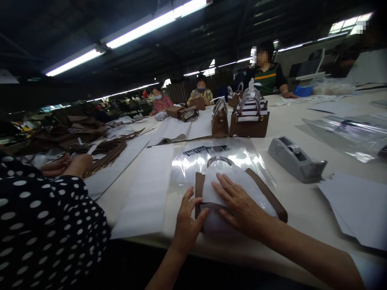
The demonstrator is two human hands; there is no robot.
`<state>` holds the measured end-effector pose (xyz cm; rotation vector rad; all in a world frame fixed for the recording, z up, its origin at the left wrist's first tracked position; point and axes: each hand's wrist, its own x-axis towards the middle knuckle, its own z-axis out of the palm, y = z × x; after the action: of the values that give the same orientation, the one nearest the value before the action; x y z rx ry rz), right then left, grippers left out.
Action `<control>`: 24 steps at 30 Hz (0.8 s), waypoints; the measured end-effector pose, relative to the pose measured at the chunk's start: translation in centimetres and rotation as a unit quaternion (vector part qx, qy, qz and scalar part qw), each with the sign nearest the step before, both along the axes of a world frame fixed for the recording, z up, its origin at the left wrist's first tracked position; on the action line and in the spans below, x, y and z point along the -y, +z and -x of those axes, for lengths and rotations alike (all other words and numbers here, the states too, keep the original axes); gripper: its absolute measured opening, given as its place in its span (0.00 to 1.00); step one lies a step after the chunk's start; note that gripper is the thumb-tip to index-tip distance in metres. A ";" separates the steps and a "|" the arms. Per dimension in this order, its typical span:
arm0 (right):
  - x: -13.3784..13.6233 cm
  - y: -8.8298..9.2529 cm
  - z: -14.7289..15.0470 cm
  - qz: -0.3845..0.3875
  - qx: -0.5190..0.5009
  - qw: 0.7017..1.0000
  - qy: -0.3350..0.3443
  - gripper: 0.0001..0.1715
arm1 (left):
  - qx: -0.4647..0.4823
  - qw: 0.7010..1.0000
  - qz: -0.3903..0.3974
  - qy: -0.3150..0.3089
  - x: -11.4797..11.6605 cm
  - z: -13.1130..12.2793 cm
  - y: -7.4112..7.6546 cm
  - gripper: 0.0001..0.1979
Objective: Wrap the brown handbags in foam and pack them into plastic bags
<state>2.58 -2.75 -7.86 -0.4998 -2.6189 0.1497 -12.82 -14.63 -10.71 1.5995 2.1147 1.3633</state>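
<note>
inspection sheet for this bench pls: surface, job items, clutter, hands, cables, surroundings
Surface: long pale table, lit from overhead.
Job's things: brown bag lying flat, wrapped in white paper, on a clear plastic sleeve.
Clutter: grey tape dispenser; white paper sheets at right; long white sheet at left; upright brown bags; brown straps.
Hands: left hand at the bag's left edge; right hand flat on the paper, open.
Cables: nothing seen.
Surroundings: person in a dotted sleeve close at left; more seated people at the far end; strip lights overhead.
</note>
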 end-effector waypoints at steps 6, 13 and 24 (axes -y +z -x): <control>-0.1 -0.5 2.2 -0.082 -0.057 0.995 0.020 0.26 | 0.124 0.992 0.031 -0.022 -0.3 -0.1 1.6 0.06; -0.8 -1.1 0.8 0.099 -0.119 0.984 0.089 0.25 | 0.111 0.990 0.063 -0.055 -0.2 -0.1 2.9 0.02; -1.4 -1.5 0.1 0.012 -0.066 0.961 0.267 0.29 | 0.178 0.979 0.096 -0.029 -3.2 1.0 1.3 0.01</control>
<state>2.52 -1.32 -9.33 0.2156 -2.5569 0.3735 -13.81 -11.43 -9.38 1.2272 1.9030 1.2718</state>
